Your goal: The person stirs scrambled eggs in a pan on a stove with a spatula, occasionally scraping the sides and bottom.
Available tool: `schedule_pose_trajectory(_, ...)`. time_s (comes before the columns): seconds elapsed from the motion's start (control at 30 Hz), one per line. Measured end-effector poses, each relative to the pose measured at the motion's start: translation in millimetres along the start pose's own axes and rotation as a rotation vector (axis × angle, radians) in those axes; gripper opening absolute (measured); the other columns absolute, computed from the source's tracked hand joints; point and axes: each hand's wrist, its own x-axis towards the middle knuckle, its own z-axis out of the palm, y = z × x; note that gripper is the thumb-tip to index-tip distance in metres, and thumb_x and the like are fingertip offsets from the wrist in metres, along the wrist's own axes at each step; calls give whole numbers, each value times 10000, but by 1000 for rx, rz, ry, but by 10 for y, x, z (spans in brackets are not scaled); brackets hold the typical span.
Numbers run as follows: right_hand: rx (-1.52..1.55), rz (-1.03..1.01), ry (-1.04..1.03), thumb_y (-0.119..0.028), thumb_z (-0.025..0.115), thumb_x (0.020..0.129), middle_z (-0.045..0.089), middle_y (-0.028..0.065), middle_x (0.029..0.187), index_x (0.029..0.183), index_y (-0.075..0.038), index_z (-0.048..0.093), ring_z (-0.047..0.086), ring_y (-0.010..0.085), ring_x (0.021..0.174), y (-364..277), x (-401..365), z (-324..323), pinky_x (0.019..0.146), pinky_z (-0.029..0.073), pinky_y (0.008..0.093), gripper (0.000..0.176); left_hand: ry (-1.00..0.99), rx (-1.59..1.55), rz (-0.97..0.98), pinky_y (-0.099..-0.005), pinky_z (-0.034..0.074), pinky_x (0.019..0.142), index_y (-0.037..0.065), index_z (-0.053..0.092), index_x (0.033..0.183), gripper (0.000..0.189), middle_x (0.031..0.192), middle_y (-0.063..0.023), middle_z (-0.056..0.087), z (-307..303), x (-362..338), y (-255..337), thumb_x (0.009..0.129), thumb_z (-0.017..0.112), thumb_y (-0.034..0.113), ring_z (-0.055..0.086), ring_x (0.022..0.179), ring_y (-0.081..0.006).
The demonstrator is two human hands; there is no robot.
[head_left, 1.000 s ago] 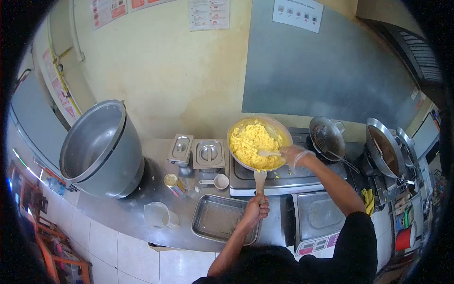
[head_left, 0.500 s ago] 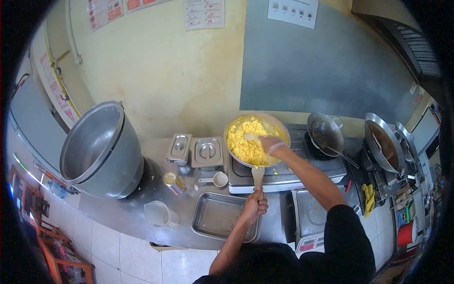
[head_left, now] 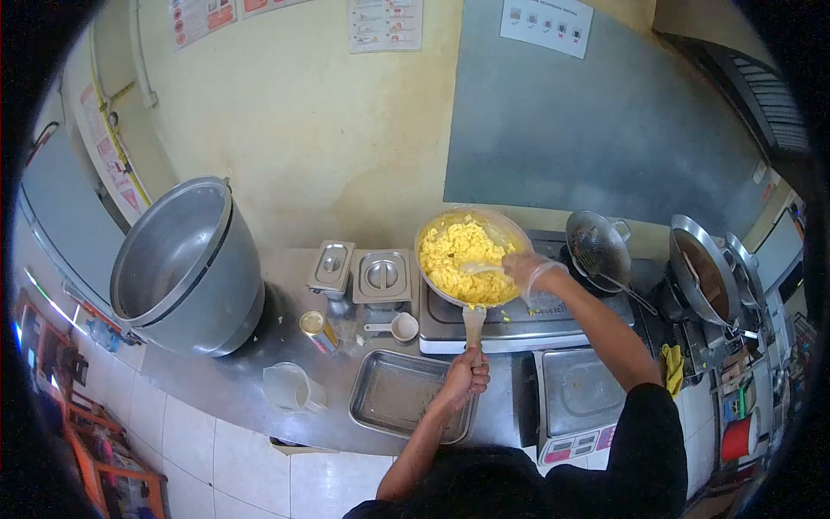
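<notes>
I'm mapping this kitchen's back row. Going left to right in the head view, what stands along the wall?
Large steel pot → narrow lidded container → square lidded container → pan of scrambled egg → round strainer → wok.

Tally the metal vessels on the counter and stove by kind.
Pans on the stove: 3
Small lidded containers: 2
Big pot: 1
Flat tray: 1
Total: 7
Another rim behind the rightmost pan is unclear, so it is not counted.
</notes>
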Motion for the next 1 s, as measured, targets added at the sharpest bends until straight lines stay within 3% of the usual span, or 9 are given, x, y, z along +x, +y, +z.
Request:
schedule_pose_trajectory(0.07, 72, 77, 25, -148, 500, 869, 641, 219, 1027, 1008, -36, 630, 613, 360, 980, 306, 293, 28, 836, 464, 466, 221, 4, -7, -17, -198, 212, 422, 98, 456, 955, 361, 639, 64, 320, 11, -19, 22, 1007, 390, 450, 272, 500, -43)
schedule_pose_trajectory(0.13, 9, -114, 193, -207, 472, 906, 631, 197, 928, 1003, -20, 594, 614, 356, 843, 533, 681, 266, 740, 469, 456, 243, 10, 17, -22, -198, 213, 421, 101, 451, 953, 357, 640, 63, 320, 47, -60, 55, 1008, 387, 448, 276, 503, -42)
schedule_pose_trajectory(0.2, 137, -83, 192, -251, 451, 930, 615, 174, 855, 989, -8, 570, 607, 329, 750, 450, 795, 216, 665, 469, 444, 277, 8, 36, -25, -200, 214, 420, 104, 447, 949, 352, 641, 61, 321, 57, -54, 69, 1008, 386, 446, 282, 506, -43)
schedule_pose_trajectory(0.27, 464, 166, 13, -279, 438, 941, 591, 149, 808, 964, 0, 560, 594, 278, 701, 105, 941, 165, 613, 466, 429, 305, 7, 52, -28, -202, 214, 419, 108, 443, 944, 347, 641, 60, 321, 11, -51, 77, 1008, 386, 443, 290, 508, -44)
schedule_pose_trajectory(0.37, 496, 174, -114, -286, 442, 943, 557, 118, 778, 929, -6, 549, 569, 230, 665, -246, 967, 162, 556, 450, 417, 299, -3, 45, -91, -207, 212, 419, 115, 438, 933, 340, 640, 61, 322, 22, -74, 157, 1009, 381, 442, 288, 506, -46)
schedule_pose_trajectory(0.53, 266, -168, -137, -234, 492, 933, 653, 197, 973, 1141, -47, 611, 627, 309, 969, -421, 473, 37, 839, 474, 405, 304, -5, 126, -60, -204, 220, 432, 118, 403, 949, 366, 658, 63, 315, 12, -49, 226, 995, 393, 481, 266, 505, -45)
schedule_pose_trajectory(0.63, -261, -433, -150, -190, 518, 895, 653, 198, 1042, 1138, -69, 622, 626, 340, 1000, -164, 409, 47, 857, 481, 440, 291, 32, 107, -72, -203, 203, 423, 116, 436, 925, 348, 639, 68, 314, -18, -55, 206, 1007, 386, 450, 266, 499, -42)
schedule_pose_trajectory(0.73, -268, -128, -167, -197, 507, 889, 664, 182, 1032, 1040, -57, 641, 643, 343, 979, -490, 28, -654, 847, 501, 431, 246, 7, 75, -73, -199, 198, 423, 114, 441, 932, 347, 637, 71, 309, -32, -68, 189, 1006, 391, 450, 264, 498, -41)
schedule_pose_trajectory(1.0, -190, -85, 17, -159, 496, 888, 666, 180, 1009, 1088, -81, 609, 643, 340, 991, -686, -347, -709, 853, 496, 453, 243, 20, 49, -53, -192, 189, 414, 115, 469, 966, 368, 632, 83, 303, -10, -90, 198, 992, 413, 477, 256, 488, -29)
